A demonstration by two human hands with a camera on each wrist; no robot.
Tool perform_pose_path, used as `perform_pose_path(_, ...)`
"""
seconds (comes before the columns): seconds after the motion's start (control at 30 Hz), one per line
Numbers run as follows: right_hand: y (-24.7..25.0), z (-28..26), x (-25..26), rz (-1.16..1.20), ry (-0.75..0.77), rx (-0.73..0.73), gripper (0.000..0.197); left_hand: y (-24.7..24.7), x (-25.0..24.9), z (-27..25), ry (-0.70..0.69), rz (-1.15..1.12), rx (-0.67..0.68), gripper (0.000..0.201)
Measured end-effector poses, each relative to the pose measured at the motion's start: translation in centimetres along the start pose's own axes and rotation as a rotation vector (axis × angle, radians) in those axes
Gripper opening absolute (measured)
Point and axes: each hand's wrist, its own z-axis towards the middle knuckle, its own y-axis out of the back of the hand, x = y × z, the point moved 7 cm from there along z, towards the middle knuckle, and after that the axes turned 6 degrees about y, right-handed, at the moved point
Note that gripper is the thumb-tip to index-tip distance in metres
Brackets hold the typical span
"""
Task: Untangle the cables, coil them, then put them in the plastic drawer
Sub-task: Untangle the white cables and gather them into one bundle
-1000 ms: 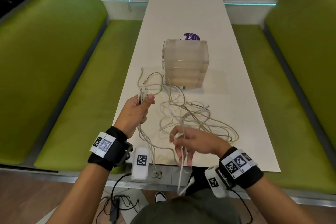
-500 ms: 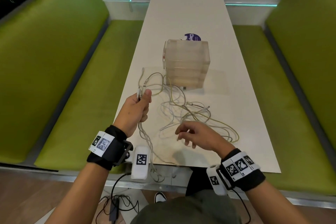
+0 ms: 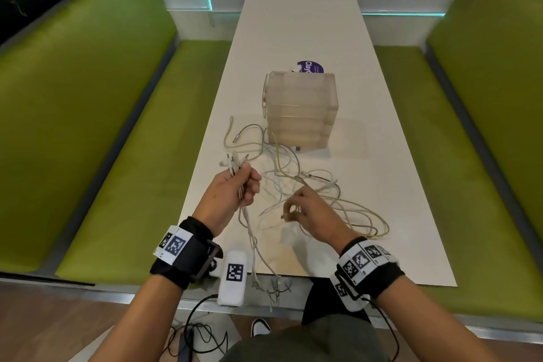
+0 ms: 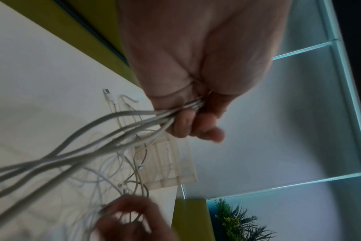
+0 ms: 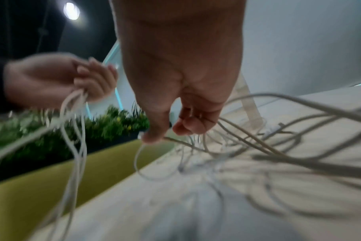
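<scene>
The cables (image 3: 296, 185) lie in a loose pale tangle on the white surface (image 3: 382, 156), spread from just in front of the plastic drawer (image 3: 301, 110) back toward the near edge, with some ends hanging over that edge. The left hand (image 3: 232, 194) is raised above the surface's left side, its fingers curled tight round a bunch of cable ends (image 3: 233, 163) whose plugs fan out above the fist while the strands trail down from it. The right hand (image 3: 305, 209) is low over the middle of the tangle, thumb and fingertips pinching one thin strand; the right wrist view is blurred, so which cable it belongs to cannot be told. The drawer unit stands upright at mid-surface with its drawers closed, a purple round sticker (image 3: 311, 66) just behind it. Green benches (image 3: 102, 126) flank both sides.
</scene>
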Motion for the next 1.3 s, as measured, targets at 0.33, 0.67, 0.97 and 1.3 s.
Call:
perform_pose_path(0.33, 5.2, 1.2, 5.2, 0.842, -0.016, -0.255, 0.015, -3.1, 2.2, 1.0, -0.013, -0.016, -0.025, 0.032)
perform_pose_path(0.67, 4.1, 2.1, 4.1, 0.789, -0.11, -0.142, 0.021, -4.7, 0.7, 0.2, -0.102, -0.087, 0.116, 0.029)
perform_pose_path(0.97, 2.7, 2.7, 0.4, 0.297, -0.109, 0.039, 0.022, -2.1, -1.1, 0.8, -0.174, -0.236, 0.0, 0.036)
perform_pose_path(1.3, 5.8, 2.3, 1.0, 0.466, -0.006, -0.163, 0.035, 0.1, -1.0, 1.4, -0.13, -0.132, -0.166, 0.037)
